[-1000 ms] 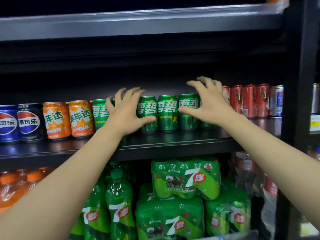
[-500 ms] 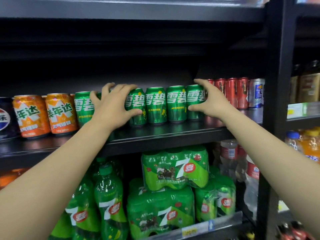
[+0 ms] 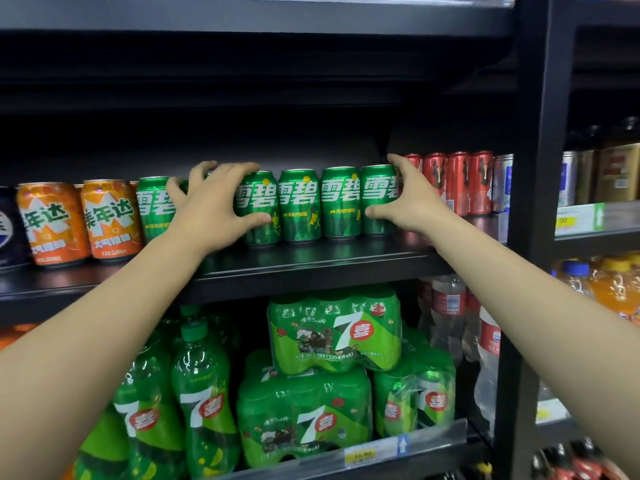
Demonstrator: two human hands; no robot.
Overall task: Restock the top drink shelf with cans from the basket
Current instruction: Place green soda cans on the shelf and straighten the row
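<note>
Both hands are bracketing the row of green aluminium soda cans (image 3: 318,204) on the black metal shelf (image 3: 311,263), left hand (image 3: 211,209) at nine o'clock and right hand (image 3: 412,202) at three gripping end cans; squeezing evenly should keep labels forward.

blue can (image 3: 6,230) cropped (left edge), price tags (image 3: 360,456) blurred

Head view, close, facing shelf (image 3: 311,261)

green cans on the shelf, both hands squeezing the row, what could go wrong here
1. The left hand and right hand grip only the end cans of the green cans; the middle ones could buckle out and tip.
2. The right fingers reach beside the red cans and might knock them.
</note>
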